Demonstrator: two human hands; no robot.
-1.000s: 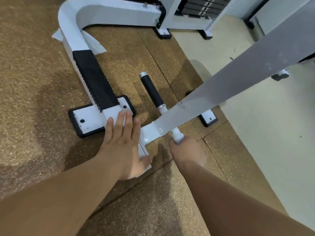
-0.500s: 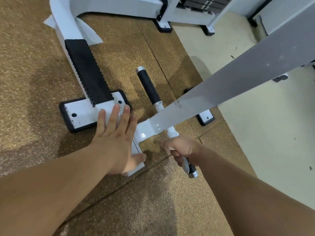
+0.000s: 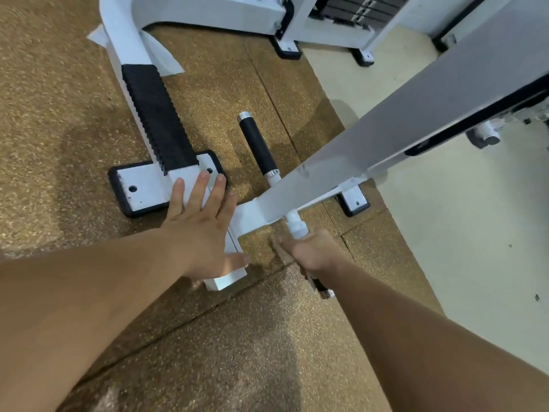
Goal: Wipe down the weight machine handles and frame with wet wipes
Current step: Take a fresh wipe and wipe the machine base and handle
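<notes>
White steel frame [image 3: 237,217] at frame centre looks rigid and heavy; left hand [image 3: 199,230] lies spread flat on it, right hand [image 3: 312,251] wrapped around the near handle [image 3: 319,285], no wipe visible.

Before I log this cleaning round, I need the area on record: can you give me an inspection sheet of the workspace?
Surface: brown speckled rubber floor, pale smooth floor to the right.
Job's things: white frame; far handle bare; near handle mostly hidden; no wipe clearly seen.
Clutter: paper scraps under the curved bar.
Grippers: left hand flat on the frame; right hand closed round the near handle.
Cables: nothing seen.
Surroundings: weight stack at the top.
</notes>
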